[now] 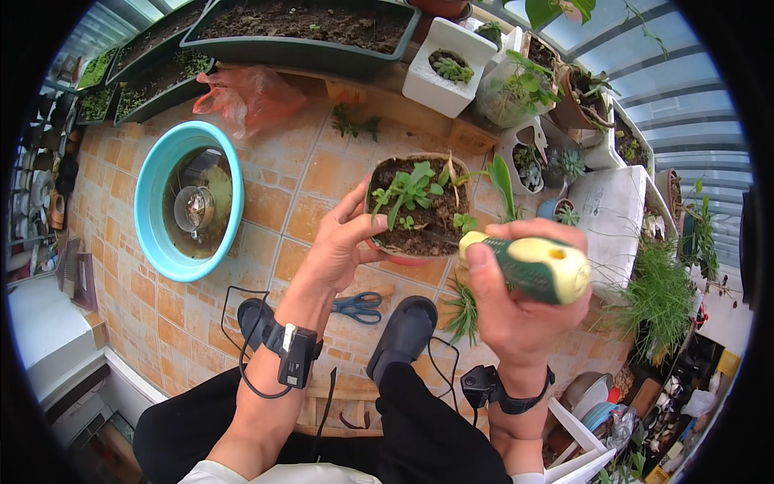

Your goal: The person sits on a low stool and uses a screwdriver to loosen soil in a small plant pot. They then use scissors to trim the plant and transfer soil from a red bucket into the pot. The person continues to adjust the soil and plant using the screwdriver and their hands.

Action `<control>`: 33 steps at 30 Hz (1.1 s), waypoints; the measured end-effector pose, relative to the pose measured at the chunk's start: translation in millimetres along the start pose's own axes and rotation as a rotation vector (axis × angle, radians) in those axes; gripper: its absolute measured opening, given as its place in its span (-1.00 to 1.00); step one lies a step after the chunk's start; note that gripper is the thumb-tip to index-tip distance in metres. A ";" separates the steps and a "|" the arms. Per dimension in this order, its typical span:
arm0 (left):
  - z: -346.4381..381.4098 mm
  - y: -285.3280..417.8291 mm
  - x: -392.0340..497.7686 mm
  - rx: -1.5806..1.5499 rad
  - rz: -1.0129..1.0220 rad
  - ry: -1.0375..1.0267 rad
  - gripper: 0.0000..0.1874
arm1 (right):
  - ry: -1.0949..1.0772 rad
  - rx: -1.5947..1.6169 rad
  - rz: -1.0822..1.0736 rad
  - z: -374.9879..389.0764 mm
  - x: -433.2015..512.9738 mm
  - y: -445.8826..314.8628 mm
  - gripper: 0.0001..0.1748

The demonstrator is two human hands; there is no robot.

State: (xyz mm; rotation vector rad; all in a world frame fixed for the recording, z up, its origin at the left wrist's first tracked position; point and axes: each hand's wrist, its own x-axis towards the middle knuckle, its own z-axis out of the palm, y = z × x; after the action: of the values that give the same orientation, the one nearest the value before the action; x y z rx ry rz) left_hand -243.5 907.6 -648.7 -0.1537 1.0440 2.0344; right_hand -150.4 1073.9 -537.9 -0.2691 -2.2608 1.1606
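My left hand (347, 239) grips the near left rim of a plant pot (417, 254), its thumb over the edge. Dark soil (423, 239) fills the pot, with a leafy green plant (411, 187) and smaller sprouts growing in it. A long-leaved plant leans past the pot's right side. My right hand (526, 302) is closed around the yellow and green handle (526, 266) of a tool with a thin metal shaft, which looks like a screwdriver. The shaft points left into the soil near the pot's right edge; its tip is hidden.
A blue basin (236, 224) of murky water stands at left, a red plastic bag (251, 100) behind it. Scissors (360, 307) lie on the tiled floor between my slippers. Planter boxes (302, 51) line the back; potted succulents, a white foam box (604, 224) and grassy plants crowd the right.
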 end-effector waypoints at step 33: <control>-25.9 4.3 3.9 0.050 0.059 0.082 -0.17 | 0.445 0.145 0.152 -50.8 -6.4 -23.1 -0.52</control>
State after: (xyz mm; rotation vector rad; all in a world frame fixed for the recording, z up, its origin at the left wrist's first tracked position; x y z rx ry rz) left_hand -255.4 889.9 -664.6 -0.1838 1.1618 2.0679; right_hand -114.1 1091.7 -499.0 -0.5870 -1.7849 1.1959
